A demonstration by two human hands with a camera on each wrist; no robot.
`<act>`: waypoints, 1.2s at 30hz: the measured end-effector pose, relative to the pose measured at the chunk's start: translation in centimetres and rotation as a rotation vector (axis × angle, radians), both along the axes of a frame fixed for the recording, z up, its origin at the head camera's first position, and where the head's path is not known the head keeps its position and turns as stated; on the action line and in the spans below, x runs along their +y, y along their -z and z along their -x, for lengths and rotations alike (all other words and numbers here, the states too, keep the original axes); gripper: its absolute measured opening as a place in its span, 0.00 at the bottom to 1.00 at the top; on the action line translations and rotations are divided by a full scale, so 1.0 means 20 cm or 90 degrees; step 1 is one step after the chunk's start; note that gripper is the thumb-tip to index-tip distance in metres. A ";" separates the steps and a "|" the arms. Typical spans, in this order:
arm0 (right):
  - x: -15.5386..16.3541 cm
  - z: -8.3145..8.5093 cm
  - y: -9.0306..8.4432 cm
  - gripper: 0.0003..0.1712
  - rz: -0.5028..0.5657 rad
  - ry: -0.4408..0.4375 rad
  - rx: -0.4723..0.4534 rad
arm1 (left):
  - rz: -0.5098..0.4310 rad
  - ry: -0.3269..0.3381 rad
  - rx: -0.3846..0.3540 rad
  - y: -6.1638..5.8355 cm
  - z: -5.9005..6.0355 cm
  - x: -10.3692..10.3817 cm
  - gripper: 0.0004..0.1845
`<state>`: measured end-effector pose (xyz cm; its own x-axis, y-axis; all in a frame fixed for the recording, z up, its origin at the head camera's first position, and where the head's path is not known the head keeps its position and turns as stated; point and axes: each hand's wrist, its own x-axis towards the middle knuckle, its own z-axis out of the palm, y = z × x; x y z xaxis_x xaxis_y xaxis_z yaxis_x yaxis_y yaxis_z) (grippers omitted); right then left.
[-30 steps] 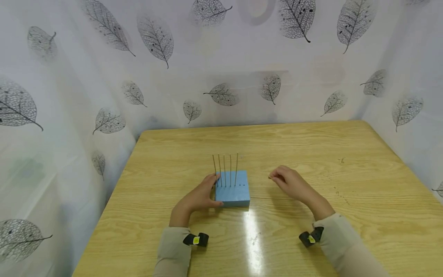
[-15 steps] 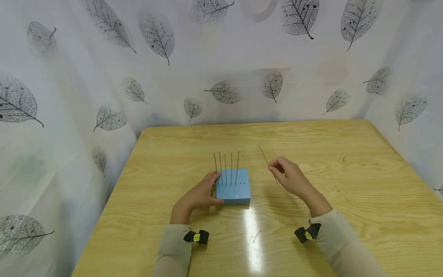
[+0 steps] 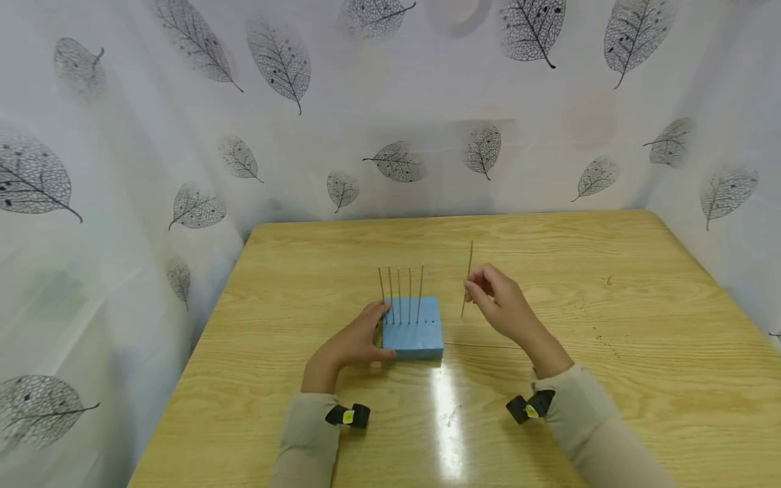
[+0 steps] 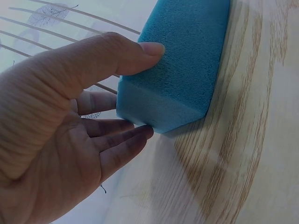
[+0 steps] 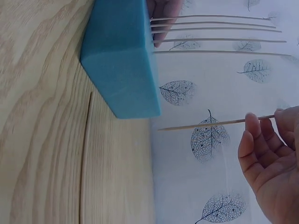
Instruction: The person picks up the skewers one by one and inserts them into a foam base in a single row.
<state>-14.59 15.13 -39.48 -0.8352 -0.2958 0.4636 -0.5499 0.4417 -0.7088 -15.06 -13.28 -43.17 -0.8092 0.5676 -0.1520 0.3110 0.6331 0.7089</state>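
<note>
A light-blue foam block (image 3: pixel 430 337) lies on the table, with several thin wooden skewers (image 5: pixel 219 41) standing in a row in its top. Two small holes show to the right of the row. My left hand (image 3: pixel 349 344) holds the block at its left end; in the left wrist view the thumb (image 4: pixel 147 51) presses the front face and the fingers are at the end and behind. To the right of the block, my right hand (image 3: pixel 505 306) pinches another skewer (image 5: pixel 201 125) nearly upright above the table. Its pointed lower tip is apart from the block.
One more skewer (image 5: pixel 84 154) lies flat on the wooden table (image 3: pixel 293 271), from the block's right side to below the right hand. A leaf-patterned white curtain (image 3: pixel 293 176) hangs behind and at both sides. Small dark marks dot the tabletop at right.
My right hand has moved left and slightly away from me, turning its skewer from tilted to nearly upright. The left hand keeps its hold on the block.
</note>
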 end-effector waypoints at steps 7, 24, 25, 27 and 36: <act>-0.05 0.00 -0.04 0.02 0.049 -0.015 -0.033 | 0.000 0.002 0.003 0.01 0.01 0.00 0.50; -0.20 0.02 -0.03 0.03 0.088 -0.079 -0.011 | -0.015 0.010 0.010 0.00 0.02 0.00 0.50; -0.20 0.02 -0.02 0.02 0.090 -0.080 -0.013 | -0.015 0.009 0.010 0.00 0.02 0.00 0.50; -0.21 0.02 -0.02 0.03 0.090 -0.080 -0.016 | -0.015 0.007 0.012 0.00 0.02 0.00 0.50; -0.23 0.03 -0.01 0.02 0.083 -0.081 0.008 | -0.013 -0.004 0.013 0.00 0.01 0.00 0.50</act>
<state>-15.13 10.51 -39.33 -0.7885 -0.3352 0.5157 -0.6050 0.2721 -0.7483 -15.25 -13.36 -43.18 -0.8153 0.5657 -0.1238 0.3218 0.6203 0.7153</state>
